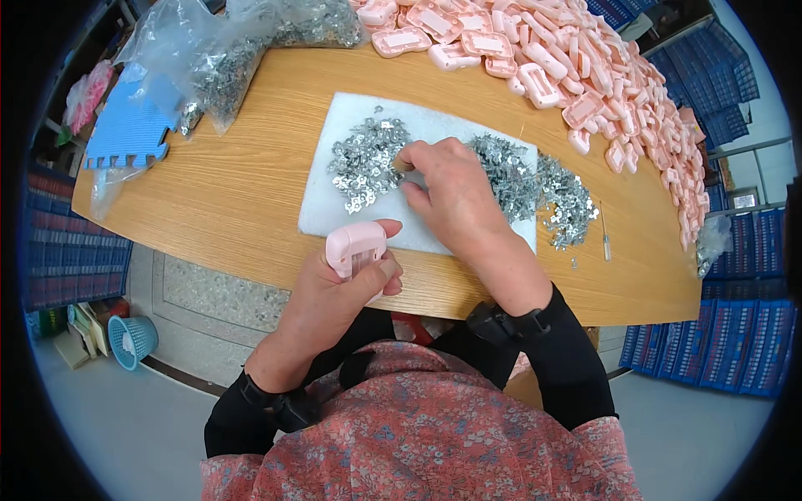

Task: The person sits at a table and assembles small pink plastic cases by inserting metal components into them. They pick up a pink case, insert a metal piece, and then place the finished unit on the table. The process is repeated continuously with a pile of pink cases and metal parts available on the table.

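Observation:
My left hand [334,288] is closed around a pale pink plastic casing [355,249], held just off the table's near edge. The casing is rounded, with a recessed compartment facing up. Over the white foam pad [322,200], my right hand [455,188] reaches to the right side of a loose pile of small silvery metal contact pieces [368,163]. Its thumb and index finger are curled in a pinch at the pile's edge; whatever is between them is too small to make out. A second, denser metal pile [504,171] lies beyond that hand, partly hidden by it.
More metal pieces [568,204] spill off the pad's right side, near a thin screwdriver [604,234]. A big heap of pink casings [585,75] covers the table's far right. Clear bags of metal parts [230,75] and a blue foam mat [129,121] occupy the far left.

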Action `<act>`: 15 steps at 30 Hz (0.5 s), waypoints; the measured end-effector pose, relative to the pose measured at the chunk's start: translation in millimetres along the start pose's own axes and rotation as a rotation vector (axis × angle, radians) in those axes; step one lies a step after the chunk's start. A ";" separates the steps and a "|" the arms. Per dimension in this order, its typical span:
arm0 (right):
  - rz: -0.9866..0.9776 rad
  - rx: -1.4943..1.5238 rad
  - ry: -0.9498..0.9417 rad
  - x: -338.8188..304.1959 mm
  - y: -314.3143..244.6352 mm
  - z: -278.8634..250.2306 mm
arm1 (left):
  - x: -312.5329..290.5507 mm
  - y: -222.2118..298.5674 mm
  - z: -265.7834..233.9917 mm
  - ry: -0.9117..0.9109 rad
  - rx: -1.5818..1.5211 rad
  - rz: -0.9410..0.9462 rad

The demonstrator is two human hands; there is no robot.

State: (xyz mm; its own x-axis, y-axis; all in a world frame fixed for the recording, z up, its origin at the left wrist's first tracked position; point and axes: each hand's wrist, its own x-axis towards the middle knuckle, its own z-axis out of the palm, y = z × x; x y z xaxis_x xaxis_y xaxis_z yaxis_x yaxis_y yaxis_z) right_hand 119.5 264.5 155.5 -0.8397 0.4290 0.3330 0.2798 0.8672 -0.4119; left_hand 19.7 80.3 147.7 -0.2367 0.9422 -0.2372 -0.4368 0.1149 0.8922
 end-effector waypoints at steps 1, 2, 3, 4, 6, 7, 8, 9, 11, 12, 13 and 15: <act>0.002 -0.002 -0.030 4.1 -2.5 0.1 | 0.1 -0.8 -0.7 0.005 -0.018 0.004; 0.003 -0.007 -0.049 6.7 -2.1 0.0 | 0.7 -1.4 -1.0 0.009 -0.035 0.008; 0.003 -0.007 -0.069 8.8 -1.7 1.2 | 0.4 -2.0 -1.6 0.017 -0.050 0.010; 0.004 -0.007 -0.088 10.4 -1.7 2.0 | 0.3 -2.3 -1.8 0.018 -0.048 0.004; 0.088 0.067 -0.120 11.2 -3.2 0.2 | 0.4 -2.3 -2.3 0.019 -0.042 -0.008; 0.131 0.103 -0.134 11.0 -3.6 -1.1 | 0.9 -2.5 -3.5 0.012 -0.052 -0.002; 0.127 0.114 -0.118 10.7 -3.4 -2.3 | 1.8 -2.7 -4.6 0.004 -0.063 0.005; 0.125 0.127 -0.101 8.9 -3.4 -4.0 | 1.8 -3.0 -5.1 -0.004 -0.072 0.009; 0.119 0.133 -0.081 6.3 -3.5 -5.9 | 2.4 -4.2 -6.0 -0.015 -0.086 0.013; 0.115 0.130 -0.074 6.0 -3.7 -5.8 | 3.0 -3.6 -6.8 -0.020 -0.089 0.015; 0.110 0.126 -0.068 5.3 -3.8 -6.1 | 3.6 -2.1 -6.5 -0.004 -0.079 0.018; 0.145 0.167 -0.058 2.9 -6.8 -9.0 | 5.0 2.0 -5.1 0.030 -0.055 0.024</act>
State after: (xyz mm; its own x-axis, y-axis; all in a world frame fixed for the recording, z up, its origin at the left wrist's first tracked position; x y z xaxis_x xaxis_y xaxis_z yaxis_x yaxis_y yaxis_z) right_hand 119.3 262.1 166.9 -0.8228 0.5271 0.2126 0.3232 0.7415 -0.5880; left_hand 13.3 83.6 146.3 -0.2731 0.9345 -0.2283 -0.4775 0.0743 0.8755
